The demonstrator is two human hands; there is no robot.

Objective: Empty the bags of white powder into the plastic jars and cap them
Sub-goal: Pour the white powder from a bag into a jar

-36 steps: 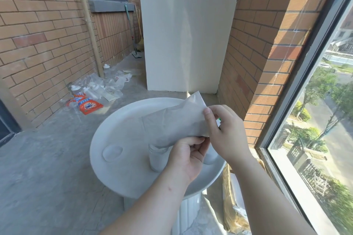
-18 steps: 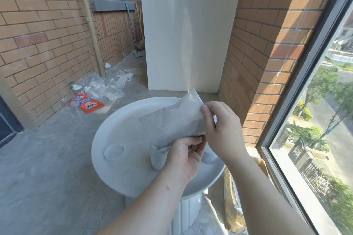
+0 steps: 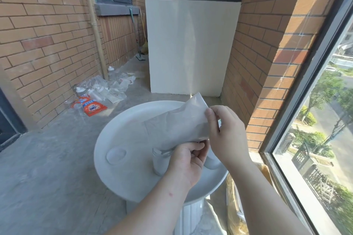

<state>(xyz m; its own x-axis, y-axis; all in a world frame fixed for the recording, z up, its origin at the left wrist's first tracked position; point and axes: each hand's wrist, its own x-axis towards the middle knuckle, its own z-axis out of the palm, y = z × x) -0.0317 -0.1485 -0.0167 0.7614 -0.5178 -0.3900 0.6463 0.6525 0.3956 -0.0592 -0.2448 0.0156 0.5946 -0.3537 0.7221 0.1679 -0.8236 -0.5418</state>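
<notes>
The left grip [image 3: 188, 160] was clenched on the lower edge of the bag [image 3: 177, 124], fingers curled under it, just to the right of the jar [image 3: 160, 161] over whose mouth the bag's low end hung. The right grip [image 3: 228, 131], just above the left one, pinched the bag's raised end between thumb and fingers, so the bag sloped down from that grip towards the jar.

Compared with the second before, neither hold had shifted and the slope was much the same; only the view had drifted a little. I judged from this that the pour was still being coaxed out rather than finished. No powder could be seen moving, and the jar's fill level was hard to read.

The jar stood upright and uncapped on the round white tabletop [image 3: 129, 177]. A second jar [image 3: 212, 161] showed partly below the right grip. Well to the left of both grips a lid [image 3: 116, 155] lay flat on the tabletop, so capping remained to be done. Far beyond the grips, an orange packet [image 3: 94, 108] and clear bottles lay on the floor [image 3: 47, 168].
</notes>
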